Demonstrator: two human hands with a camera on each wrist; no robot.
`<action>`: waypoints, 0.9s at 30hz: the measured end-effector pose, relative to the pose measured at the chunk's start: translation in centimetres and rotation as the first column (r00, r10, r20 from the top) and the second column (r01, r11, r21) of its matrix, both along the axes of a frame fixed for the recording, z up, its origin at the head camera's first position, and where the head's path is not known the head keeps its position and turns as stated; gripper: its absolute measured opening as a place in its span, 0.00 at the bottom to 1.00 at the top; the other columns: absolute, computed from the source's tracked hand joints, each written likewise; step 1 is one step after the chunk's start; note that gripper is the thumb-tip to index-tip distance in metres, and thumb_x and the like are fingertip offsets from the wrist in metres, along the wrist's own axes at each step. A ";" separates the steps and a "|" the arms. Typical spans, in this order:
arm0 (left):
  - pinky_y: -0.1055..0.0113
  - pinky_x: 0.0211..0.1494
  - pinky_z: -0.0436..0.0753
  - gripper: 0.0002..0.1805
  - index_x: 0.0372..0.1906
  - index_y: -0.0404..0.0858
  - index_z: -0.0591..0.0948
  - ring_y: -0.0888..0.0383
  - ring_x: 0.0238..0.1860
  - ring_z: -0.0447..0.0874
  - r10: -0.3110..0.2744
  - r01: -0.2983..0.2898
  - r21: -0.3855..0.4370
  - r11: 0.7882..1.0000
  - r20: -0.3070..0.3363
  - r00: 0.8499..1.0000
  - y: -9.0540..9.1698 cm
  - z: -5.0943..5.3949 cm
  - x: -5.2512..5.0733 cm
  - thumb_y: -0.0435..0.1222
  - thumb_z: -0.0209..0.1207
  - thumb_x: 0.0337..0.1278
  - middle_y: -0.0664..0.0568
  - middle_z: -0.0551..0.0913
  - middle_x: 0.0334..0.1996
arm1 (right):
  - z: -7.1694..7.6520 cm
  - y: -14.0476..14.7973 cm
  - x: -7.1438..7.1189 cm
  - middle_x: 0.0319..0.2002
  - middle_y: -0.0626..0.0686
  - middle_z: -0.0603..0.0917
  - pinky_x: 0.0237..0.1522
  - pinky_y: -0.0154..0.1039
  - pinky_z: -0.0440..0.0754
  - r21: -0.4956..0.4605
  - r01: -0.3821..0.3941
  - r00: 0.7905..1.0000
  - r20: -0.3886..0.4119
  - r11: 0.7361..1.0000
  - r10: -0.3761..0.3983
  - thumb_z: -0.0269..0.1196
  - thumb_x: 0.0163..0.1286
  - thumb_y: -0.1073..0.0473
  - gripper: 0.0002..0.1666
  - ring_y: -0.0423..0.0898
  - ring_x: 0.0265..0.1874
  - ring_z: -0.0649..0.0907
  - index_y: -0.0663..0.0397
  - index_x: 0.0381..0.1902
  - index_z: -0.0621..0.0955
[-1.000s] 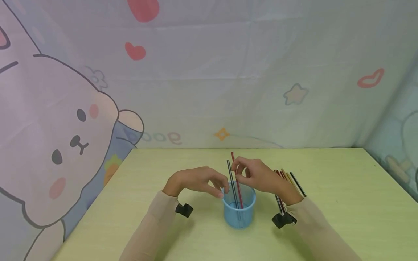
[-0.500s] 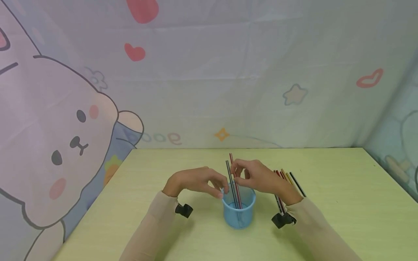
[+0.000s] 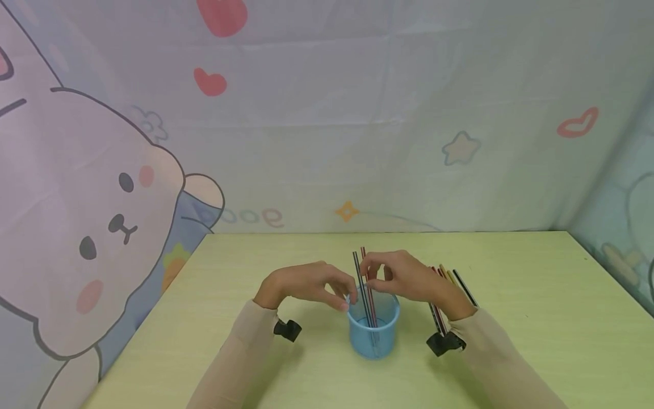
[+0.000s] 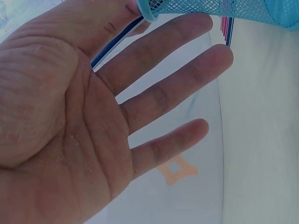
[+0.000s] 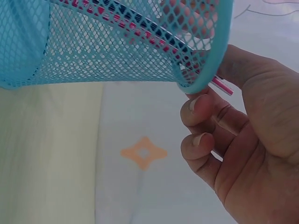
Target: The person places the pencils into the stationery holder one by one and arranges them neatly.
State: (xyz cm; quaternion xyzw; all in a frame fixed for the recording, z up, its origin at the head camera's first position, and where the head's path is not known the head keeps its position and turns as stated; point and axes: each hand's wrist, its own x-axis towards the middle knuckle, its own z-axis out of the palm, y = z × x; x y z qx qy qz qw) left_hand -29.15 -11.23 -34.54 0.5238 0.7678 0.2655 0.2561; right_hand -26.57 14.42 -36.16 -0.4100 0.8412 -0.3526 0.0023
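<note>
Red-striped pencil (image 3: 363, 251) sits lower than a second ago in a round blue mesh cup (image 3: 373, 343), right hand (image 3: 403, 276) pinching it, left hand (image 3: 311, 282) gripping the rim (image 3: 374, 328), dark pencil (image 3: 356, 262) alongside, loose pencils (image 3: 464, 286) on smooth counter (image 3: 541, 329), creased fabric backdrop (image 3: 409, 74).

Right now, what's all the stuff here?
Table: one, yellowish, lower half
Mesh cup: one, blue, on table
Dark pencil: one, dark, in cup
Red pencil: one, red, in cup
Loose pencils: several, red, yellow, black, right of cup
Wall cloth: count unclear, pale, behind table
Cartoon animal: one, pale, cloth's left
Printed shapes: several, red, orange, on cloth
Left hand: one, bare, at cup's rim
Right hand: one, bare, pinching red pencil
Sleeves: two, beige, below hands
Wrist cameras: two, black, below hands
</note>
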 end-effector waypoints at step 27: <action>0.67 0.57 0.81 0.12 0.48 0.34 0.82 0.64 0.50 0.84 0.004 -0.004 0.007 1.000 0.031 0.999 0.1 -0.1 0.0 0.38 0.63 0.66 0.44 0.85 0.48 | 0.4 5.1 -1.5 0.39 0.51 0.83 0.30 0.40 0.80 0.019 0.243 0.967 0.069 0.970 -0.244 0.62 0.72 0.64 0.10 0.48 0.26 0.80 0.46 0.49 0.78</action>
